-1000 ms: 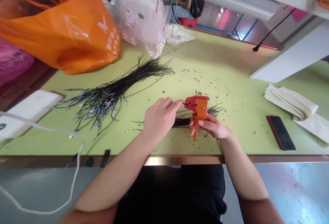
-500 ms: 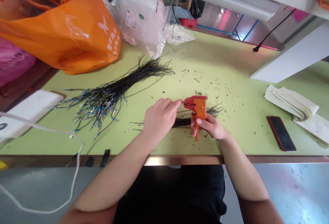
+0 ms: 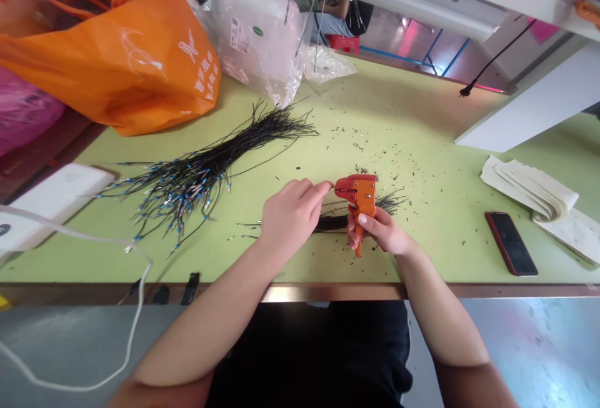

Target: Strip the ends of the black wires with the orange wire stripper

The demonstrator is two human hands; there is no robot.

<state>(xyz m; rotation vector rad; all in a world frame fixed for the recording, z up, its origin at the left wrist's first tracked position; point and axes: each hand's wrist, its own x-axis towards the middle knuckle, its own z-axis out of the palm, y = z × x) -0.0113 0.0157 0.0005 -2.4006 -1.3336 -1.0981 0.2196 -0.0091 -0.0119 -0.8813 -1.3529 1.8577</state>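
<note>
Around the tool [image 3: 366, 198], black scraps [image 3: 361, 170].

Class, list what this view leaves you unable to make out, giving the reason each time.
All in the head view:
Near black wire bundle: parts hidden by the left hand and right hand.
Whatever the left hand pinches at the red-and-orange tool: mostly covered by that hand, too small.
Orange bag: cut off by the left edge.
Label on the clear plastic bag: print too small.
</note>
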